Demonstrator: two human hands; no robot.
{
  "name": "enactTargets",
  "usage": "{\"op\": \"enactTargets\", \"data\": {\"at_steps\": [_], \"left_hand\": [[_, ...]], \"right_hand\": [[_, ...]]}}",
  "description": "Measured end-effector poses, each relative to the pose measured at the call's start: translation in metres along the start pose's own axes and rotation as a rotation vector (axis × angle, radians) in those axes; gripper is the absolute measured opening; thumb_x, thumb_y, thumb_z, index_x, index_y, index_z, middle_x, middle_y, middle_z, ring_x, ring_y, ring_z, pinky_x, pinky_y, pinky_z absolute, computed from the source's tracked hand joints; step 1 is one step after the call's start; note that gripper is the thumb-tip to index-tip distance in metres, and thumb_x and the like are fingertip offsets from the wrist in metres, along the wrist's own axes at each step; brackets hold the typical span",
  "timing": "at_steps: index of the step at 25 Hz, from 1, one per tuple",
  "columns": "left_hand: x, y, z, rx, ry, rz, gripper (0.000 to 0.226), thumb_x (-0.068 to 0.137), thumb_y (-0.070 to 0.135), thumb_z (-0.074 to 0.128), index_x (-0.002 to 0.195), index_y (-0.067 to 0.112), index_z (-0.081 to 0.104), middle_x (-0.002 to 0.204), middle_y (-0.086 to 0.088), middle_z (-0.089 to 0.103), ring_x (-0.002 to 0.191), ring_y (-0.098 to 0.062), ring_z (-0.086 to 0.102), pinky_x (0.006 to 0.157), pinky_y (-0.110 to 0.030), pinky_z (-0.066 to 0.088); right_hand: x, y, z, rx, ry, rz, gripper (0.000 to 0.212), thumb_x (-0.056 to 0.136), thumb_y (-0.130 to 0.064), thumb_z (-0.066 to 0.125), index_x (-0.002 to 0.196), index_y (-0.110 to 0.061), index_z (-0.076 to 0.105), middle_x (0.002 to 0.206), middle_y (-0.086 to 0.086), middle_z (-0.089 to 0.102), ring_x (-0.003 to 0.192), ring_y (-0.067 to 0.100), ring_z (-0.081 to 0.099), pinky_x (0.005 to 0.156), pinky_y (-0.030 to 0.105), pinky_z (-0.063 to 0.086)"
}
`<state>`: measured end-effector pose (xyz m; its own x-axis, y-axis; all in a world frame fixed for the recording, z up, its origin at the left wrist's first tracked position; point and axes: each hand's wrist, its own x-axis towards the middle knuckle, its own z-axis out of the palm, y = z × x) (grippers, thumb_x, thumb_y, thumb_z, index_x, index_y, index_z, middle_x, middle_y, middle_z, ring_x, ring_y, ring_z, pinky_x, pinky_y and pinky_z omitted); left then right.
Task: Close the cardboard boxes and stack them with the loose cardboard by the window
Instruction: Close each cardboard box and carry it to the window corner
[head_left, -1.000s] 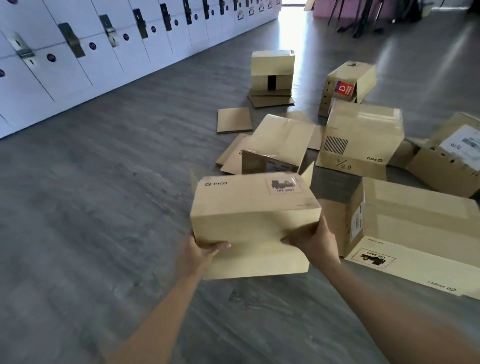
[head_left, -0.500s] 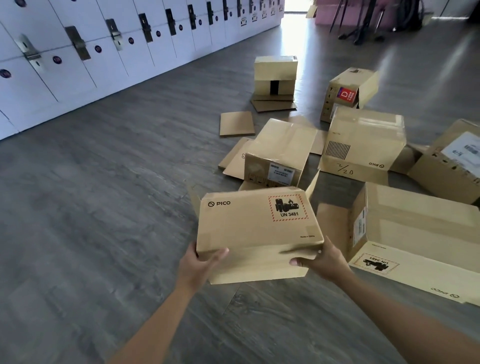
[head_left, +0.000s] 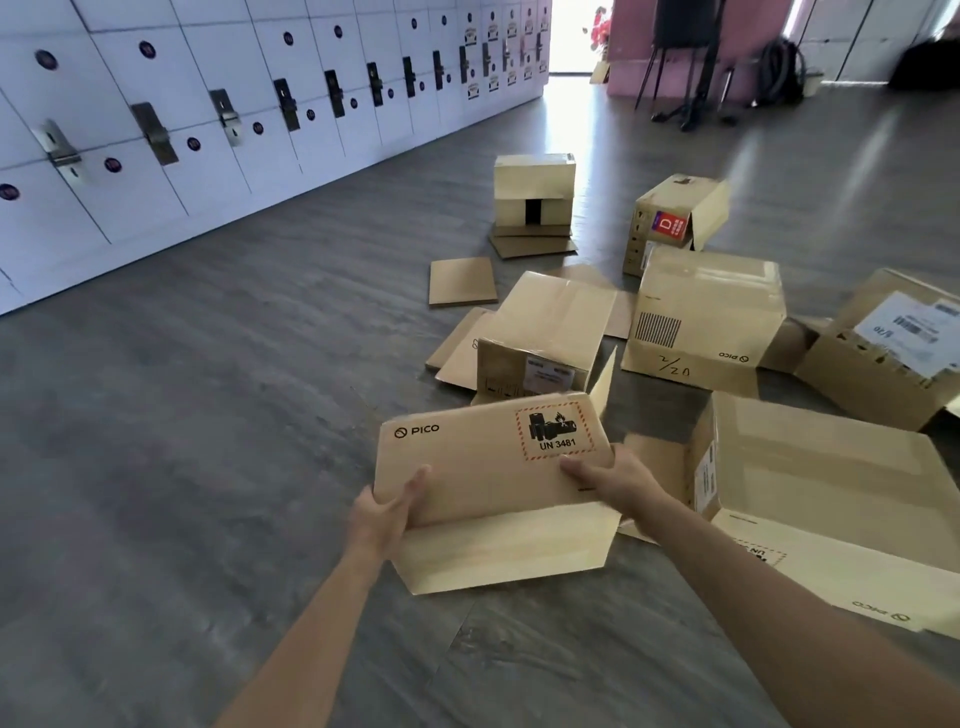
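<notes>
Both hands are on the PICO box (head_left: 493, 462), held up off the grey floor (head_left: 208, 467) right in front: left hand (head_left: 384, 512) curled round its near left corner, right hand (head_left: 618, 480) gripping the right edge, thumb on top. One flap (head_left: 509, 553) hangs open underneath, toward the person. More boxes (head_left: 706, 312) and flat cardboard (head_left: 461, 280) sit scattered behind, though I can't tell which are closed.

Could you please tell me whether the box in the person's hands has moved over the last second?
Yes. The held box has tipped, its printed face turning up toward the camera, and it has come down closer to the open box behind it.
</notes>
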<state>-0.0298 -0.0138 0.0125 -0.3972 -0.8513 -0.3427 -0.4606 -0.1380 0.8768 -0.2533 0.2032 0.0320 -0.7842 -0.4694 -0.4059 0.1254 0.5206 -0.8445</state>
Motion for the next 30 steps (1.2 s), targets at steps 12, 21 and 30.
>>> {"op": "enactTargets", "data": {"at_steps": [12, 21, 30], "left_hand": [[0.009, 0.006, -0.005, -0.099, 0.055, 0.215, 0.078, 0.044, 0.078, 0.085, 0.105, 0.039, 0.054, 0.095, 0.024, 0.068, 0.083, 0.011, 0.064, 0.07, -0.021, 0.048], [-0.009, -0.069, 0.013, -0.002, -0.006, 0.148, 0.066, 0.068, 0.05, 0.087, 0.118, 0.029, 0.049, 0.108, 0.014, 0.066, 0.098, -0.005, 0.063, 0.079, -0.028, 0.051], [-0.004, -0.137, 0.035, 0.142, -0.032, -0.131, 0.054, 0.075, 0.033, 0.088, 0.115, 0.004, 0.064, 0.106, -0.005, 0.072, 0.108, -0.026, 0.066, 0.085, -0.036, 0.049]], "right_hand": [[0.002, 0.006, -0.023, -0.071, -0.027, -0.27, 0.092, 0.054, -0.051, 0.093, 0.131, -0.028, 0.048, 0.112, -0.013, 0.066, 0.099, 0.004, 0.063, 0.063, 0.015, 0.052], [-0.011, 0.088, 0.02, -0.167, 0.13, -0.214, 0.086, 0.063, -0.045, 0.091, 0.13, -0.035, 0.039, 0.1, -0.026, 0.057, 0.089, 0.006, 0.058, 0.073, 0.025, 0.047], [-0.017, 0.152, 0.049, -0.252, 0.249, -0.03, 0.042, 0.085, -0.045, 0.075, 0.111, -0.018, 0.057, 0.107, 0.001, 0.072, 0.1, 0.027, 0.066, 0.076, 0.035, 0.049]]}}
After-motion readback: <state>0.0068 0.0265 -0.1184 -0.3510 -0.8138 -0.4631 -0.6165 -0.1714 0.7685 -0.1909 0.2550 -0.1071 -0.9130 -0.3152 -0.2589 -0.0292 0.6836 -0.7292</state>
